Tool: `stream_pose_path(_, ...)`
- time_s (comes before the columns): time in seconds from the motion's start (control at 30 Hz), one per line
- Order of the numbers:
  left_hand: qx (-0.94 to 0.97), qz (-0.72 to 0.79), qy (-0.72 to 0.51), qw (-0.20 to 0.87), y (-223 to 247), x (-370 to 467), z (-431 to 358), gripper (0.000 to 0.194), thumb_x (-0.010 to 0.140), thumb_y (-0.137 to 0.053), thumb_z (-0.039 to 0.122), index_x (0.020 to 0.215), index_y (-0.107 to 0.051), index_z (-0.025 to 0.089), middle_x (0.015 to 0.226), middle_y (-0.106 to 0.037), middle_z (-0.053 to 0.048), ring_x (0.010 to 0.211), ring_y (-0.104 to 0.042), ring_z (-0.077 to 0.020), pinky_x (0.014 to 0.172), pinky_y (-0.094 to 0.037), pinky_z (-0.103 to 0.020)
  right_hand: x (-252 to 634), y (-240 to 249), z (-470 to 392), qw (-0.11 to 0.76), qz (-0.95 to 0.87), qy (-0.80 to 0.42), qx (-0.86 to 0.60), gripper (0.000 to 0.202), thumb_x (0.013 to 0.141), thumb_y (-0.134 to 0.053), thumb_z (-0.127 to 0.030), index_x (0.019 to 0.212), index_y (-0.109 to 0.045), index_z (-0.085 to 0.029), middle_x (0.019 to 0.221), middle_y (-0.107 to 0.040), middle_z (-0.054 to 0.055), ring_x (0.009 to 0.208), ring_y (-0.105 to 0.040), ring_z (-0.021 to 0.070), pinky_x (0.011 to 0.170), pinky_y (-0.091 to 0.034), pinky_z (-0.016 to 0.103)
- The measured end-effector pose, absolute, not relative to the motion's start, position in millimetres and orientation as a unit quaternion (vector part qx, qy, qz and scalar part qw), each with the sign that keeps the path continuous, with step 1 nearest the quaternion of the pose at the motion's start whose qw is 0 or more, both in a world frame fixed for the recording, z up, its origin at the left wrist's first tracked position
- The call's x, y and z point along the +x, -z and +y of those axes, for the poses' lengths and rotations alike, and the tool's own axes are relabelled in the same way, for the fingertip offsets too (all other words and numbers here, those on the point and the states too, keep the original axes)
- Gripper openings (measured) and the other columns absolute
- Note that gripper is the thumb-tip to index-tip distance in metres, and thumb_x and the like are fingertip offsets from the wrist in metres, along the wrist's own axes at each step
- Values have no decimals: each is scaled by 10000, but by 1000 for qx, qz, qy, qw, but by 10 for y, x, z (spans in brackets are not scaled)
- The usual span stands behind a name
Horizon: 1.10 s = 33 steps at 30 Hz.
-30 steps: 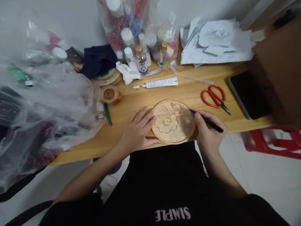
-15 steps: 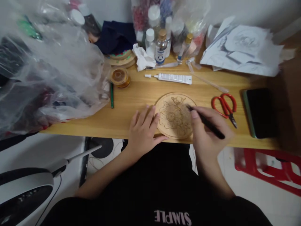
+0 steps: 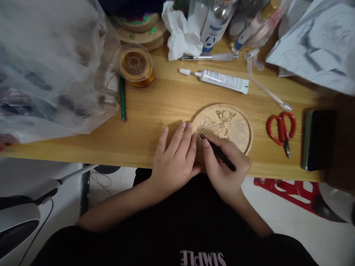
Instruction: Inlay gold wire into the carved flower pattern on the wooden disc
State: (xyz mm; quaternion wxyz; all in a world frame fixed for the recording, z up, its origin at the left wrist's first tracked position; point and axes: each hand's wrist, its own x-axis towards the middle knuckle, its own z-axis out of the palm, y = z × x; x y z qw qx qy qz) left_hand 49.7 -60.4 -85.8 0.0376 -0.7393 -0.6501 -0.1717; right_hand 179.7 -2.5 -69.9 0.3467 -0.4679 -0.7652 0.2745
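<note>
A round wooden board (image 3: pixel 241 127) with a drawn flower pattern and gold-coloured outlines lies at the table's front edge. My left hand (image 3: pixel 175 157) rests at the board's left side, fingers spread, its fingertips against the rim and surface. In my right hand (image 3: pixel 226 162) is a slim black tool (image 3: pixel 224 156), pinched between thumb and fingers like a pen. The tool's tip points down at the left part of the board, close to my left fingertips. My right hand covers the board's lower part.
Red-handled cutters (image 3: pixel 282 131) and a dark phone (image 3: pixel 318 140) lie to the right. Behind are a white tube (image 3: pixel 223 81), a spool of gold wire (image 3: pixel 135 68), bottles (image 3: pixel 215 27) and papers (image 3: pixel 324 44). A plastic bag (image 3: pixel 55 70) fills the left; a green stick (image 3: pixel 122 98) lies beside it.
The view has moved closer to the table. My right hand and the black tool have shifted left across the board, nearer my left hand. The board's drawn pattern appears turned.
</note>
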Motion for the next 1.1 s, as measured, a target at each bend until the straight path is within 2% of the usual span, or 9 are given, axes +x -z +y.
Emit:
stream_pose_path(0.3, -742, -645, 180, 41, 854, 475, -591, 565, 1025, -340, 465, 1219, -633, 23, 1368, -600, -203, 1276, -579, -334, 1111, -354, -514, 1794, 658, -17, 319, -793, -245, -457, 203, 842, -676, -90, 1018, -701, -186, 967, -764, 39, 871, -731, 162, 821, -615, 308)
stream_pose_path(0.6, -742, -645, 183, 13, 858, 474, -608, 536, 984, -438, 466, 1251, -615, 36, 1393, -571, -232, 1317, -540, -354, 1138, -332, -532, 1786, 677, -36, 325, -780, -259, -468, 207, 851, -666, -111, 1027, -710, -212, 974, -767, 50, 873, -738, 193, 814, -632, 369)
stream_pose_path(1.1, -742, -647, 174, 30, 849, 483, -598, 546, 1008, -381, 456, 1223, -633, 21, 1375, -595, -210, 1283, -566, -348, 1116, -333, -509, 1789, 661, 8, 320, -791, -255, -455, 214, 837, -669, -88, 1013, -709, -204, 936, -762, 35, 828, -729, 171, 787, -616, 322)
